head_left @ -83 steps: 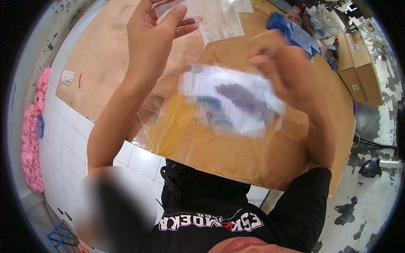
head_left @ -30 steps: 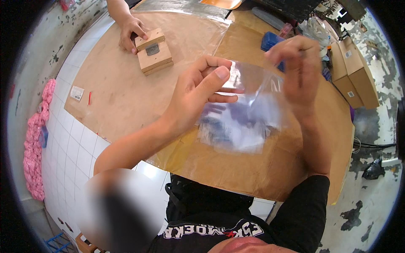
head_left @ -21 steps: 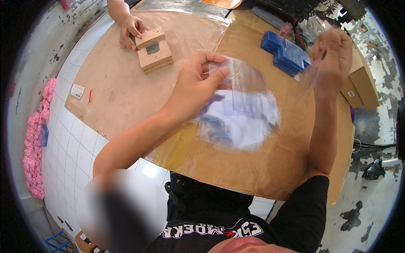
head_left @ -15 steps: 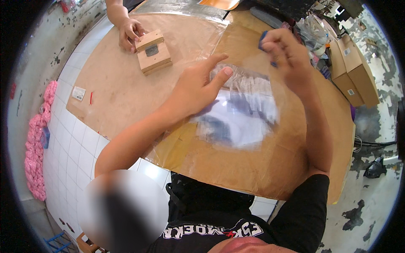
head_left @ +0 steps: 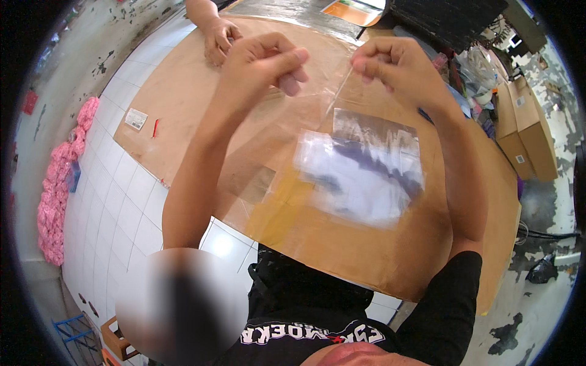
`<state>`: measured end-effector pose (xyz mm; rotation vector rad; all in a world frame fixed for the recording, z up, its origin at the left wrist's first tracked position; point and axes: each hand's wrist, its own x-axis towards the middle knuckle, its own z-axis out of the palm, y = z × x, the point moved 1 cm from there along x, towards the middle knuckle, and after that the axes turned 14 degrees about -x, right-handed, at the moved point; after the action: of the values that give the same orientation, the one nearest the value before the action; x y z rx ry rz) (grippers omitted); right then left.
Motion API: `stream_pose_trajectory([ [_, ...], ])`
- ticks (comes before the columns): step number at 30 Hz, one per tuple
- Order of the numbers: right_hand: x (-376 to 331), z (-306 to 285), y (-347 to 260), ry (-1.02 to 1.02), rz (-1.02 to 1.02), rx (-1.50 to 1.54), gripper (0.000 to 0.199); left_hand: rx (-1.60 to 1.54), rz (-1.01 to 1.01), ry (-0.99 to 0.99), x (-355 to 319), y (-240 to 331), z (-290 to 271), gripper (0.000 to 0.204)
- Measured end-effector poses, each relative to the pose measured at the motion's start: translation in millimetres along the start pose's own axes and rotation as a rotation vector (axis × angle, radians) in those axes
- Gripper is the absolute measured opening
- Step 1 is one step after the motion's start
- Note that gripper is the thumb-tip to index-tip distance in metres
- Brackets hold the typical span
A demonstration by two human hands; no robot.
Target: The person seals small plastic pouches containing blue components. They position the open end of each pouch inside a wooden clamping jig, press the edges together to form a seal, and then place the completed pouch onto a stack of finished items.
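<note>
We hold a clear plastic bag (head_left: 360, 177) above the brown tabletop (head_left: 183, 104). Our left hand (head_left: 262, 64) and right hand (head_left: 390, 67) each pinch its top edge; keeping both grips level should stop the contents sliding.

Bag: a clear plastic bag (head_left: 360, 171), which I hold up in the air by its top edge.
Contents: something flat inside it, white with dark purplish patches, blurred.
Pose: it hangs below my fingers, slightly tilted, its top strip stretched thin.
Place: it hangs over the brown cardboard sheet (head_left: 183, 104) on the table.
</note>
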<state>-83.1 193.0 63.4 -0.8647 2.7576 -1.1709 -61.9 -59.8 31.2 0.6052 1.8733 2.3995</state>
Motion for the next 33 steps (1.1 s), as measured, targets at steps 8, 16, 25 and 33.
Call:
stream_pose_trajectory([
  [8,77,35,12,-0.142,0.113,0.085,0.032,0.276,-0.212,0.187,3,20,-64,0.021],
  [16,111,77,23,-0.472,0.376,0.111,0.025,0.432,-0.476,0.052,2,11,-101,0.025],
  [25,117,84,26,-0.523,0.509,0.143,0.021,0.531,-0.603,0.044,4,3,-109,0.028],
  [33,119,87,29,-0.490,0.519,0.185,0.020,0.530,-0.639,0.021,6,-1,-115,0.031],
])
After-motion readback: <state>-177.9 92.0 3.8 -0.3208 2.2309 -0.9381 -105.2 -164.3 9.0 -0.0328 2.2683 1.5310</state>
